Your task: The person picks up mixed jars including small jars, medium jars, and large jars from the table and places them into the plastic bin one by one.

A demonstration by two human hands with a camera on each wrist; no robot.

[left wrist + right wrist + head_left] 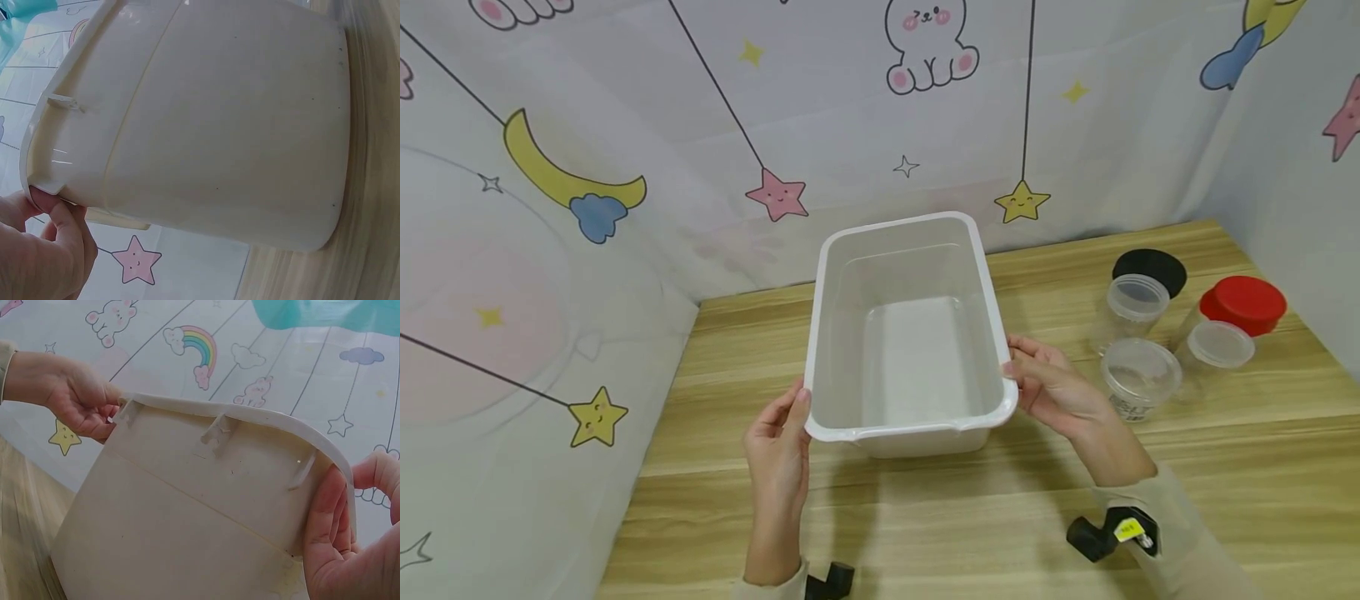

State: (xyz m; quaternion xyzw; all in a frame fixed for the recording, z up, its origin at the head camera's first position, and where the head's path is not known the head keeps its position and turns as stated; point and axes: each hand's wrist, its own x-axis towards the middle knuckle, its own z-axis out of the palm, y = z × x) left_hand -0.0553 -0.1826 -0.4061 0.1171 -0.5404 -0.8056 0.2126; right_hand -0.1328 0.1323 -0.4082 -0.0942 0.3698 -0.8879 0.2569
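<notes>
1. Bin, white plastic, sits mid-frame in the head view, open side up; can't tell if its base touches the table.
2. Left hand: fingers bent in, I pinch the bin's near-left corner, thumb over rim, lower center-left of frame.
3. Right hand: also closed in a pinch; I grip the right rim near its front corner, right of center.
4. Right side of frame: clear jars, black lid, red lid, all apart from the bin.
5. Cartoon-print sheet fills the top.
</notes>
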